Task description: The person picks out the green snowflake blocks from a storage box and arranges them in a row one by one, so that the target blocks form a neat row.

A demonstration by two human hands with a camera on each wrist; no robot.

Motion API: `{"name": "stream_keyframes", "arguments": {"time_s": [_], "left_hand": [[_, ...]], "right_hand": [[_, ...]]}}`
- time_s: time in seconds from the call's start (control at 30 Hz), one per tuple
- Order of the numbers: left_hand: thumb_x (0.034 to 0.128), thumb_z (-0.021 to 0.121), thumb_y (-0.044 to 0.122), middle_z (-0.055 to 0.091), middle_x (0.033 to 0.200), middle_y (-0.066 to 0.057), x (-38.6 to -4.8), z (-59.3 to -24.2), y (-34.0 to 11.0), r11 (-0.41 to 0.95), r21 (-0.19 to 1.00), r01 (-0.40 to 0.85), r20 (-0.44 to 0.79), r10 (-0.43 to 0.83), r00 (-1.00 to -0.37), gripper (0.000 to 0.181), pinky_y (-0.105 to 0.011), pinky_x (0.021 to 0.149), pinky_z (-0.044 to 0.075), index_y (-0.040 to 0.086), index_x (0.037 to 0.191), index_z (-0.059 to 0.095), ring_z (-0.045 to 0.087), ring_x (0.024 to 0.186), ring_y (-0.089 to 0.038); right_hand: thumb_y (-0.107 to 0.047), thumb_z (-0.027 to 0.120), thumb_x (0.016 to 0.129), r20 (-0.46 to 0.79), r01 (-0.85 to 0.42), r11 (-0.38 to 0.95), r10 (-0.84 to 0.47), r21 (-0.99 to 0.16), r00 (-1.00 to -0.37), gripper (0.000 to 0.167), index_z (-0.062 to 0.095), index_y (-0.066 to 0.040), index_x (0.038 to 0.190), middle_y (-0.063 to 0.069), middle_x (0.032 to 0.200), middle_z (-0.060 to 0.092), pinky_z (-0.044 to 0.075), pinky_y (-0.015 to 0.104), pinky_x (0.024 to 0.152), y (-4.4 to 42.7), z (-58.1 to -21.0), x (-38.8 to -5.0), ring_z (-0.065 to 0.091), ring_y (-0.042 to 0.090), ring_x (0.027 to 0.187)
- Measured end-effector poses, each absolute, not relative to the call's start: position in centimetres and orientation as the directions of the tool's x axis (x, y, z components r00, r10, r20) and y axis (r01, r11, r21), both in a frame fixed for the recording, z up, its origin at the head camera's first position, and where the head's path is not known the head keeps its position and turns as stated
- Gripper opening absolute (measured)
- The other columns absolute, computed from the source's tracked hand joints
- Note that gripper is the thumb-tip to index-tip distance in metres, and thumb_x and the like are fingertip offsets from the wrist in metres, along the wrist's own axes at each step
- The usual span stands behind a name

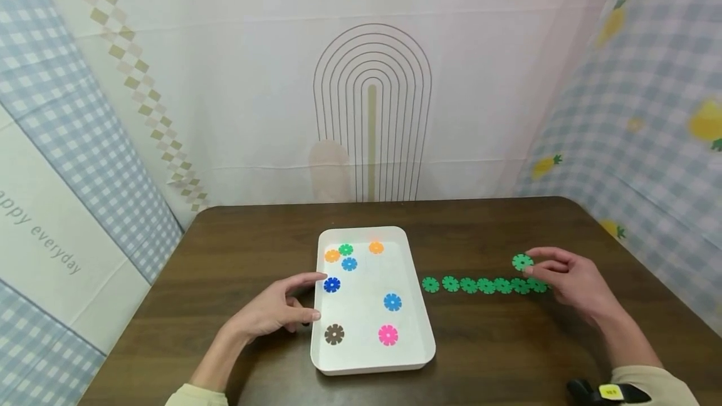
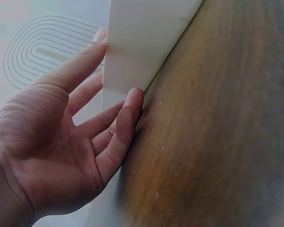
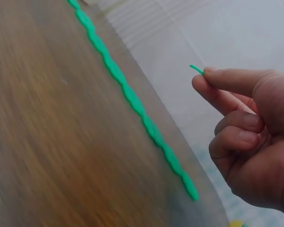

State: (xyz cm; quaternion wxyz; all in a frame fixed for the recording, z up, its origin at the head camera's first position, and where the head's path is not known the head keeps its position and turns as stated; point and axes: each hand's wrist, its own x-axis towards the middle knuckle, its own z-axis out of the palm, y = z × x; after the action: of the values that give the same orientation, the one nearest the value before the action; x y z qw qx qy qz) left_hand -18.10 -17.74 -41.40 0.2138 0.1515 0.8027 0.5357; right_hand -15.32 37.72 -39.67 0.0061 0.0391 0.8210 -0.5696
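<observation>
My right hand [image 1: 578, 284] pinches a green notched plastic disc [image 1: 522, 262] between thumb and index finger, just above the right end of a row. That row [image 1: 486, 286] is several like green discs on the table, right of the tray; the right wrist view shows it nearly edge-on as a wavy green line [image 3: 128, 94]. At the left side of the white tray [image 1: 361, 365], my left hand [image 1: 271, 309] touches the rim with thumb and index finger. Its other fingers [image 2: 118, 137] lie low against the tray's outer wall [image 2: 137, 47], loosely bent.
Inside the tray lie scattered discs: a brown one [image 1: 334, 334], a pink one [image 1: 388, 334], a dark blue one [image 1: 331, 284], a green one [image 1: 346, 249], plus light blue and orange ones. The wooden table [image 1: 271, 230] ends at a wall cloth [image 1: 254, 111] behind.
</observation>
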Motion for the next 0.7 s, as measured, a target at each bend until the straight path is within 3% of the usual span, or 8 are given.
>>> {"name": "stream_keyframes", "arguments": {"time_s": [0.3, 0.7], "left_hand": [[0.0888, 0.087, 0.023, 0.046, 0.157, -0.022, -18.0, -41.4, -17.7, 0.402, 0.916, 0.01, -0.193, 0.463, -0.865, 0.071, -0.036, 0.063, 0.056, 0.019, 0.153, 0.056, 0.058, 0.07, -0.02], [0.0902, 0.086, 0.023, 0.046, 0.157, -0.022, -17.9, -41.3, -17.7, 0.406, 0.914, 0.006, -0.201, 0.465, -0.862, 0.072, -0.036, 0.063, 0.056, 0.019, 0.155, 0.054, 0.058, 0.071, -0.02]], "right_hand": [[-0.028, 0.075, 0.101, -0.065, 0.104, 0.296, 0.139, -0.95, -0.988, 0.019, 0.071, -0.037, 0.117, -0.017, 0.085, 0.075, 0.018, 0.049, 0.057, 40.9, -40.6, -15.0, 0.018, 0.021, 0.053], [-0.032, 0.078, 0.098, -0.101, 0.191, 0.332, 0.27, -0.924, -0.958, 0.016, 0.071, -0.045, 0.103, -0.022, 0.083, 0.077, 0.034, 0.037, 0.044, 44.0, -42.0, -14.3, 0.034, 0.009, 0.047]]}}
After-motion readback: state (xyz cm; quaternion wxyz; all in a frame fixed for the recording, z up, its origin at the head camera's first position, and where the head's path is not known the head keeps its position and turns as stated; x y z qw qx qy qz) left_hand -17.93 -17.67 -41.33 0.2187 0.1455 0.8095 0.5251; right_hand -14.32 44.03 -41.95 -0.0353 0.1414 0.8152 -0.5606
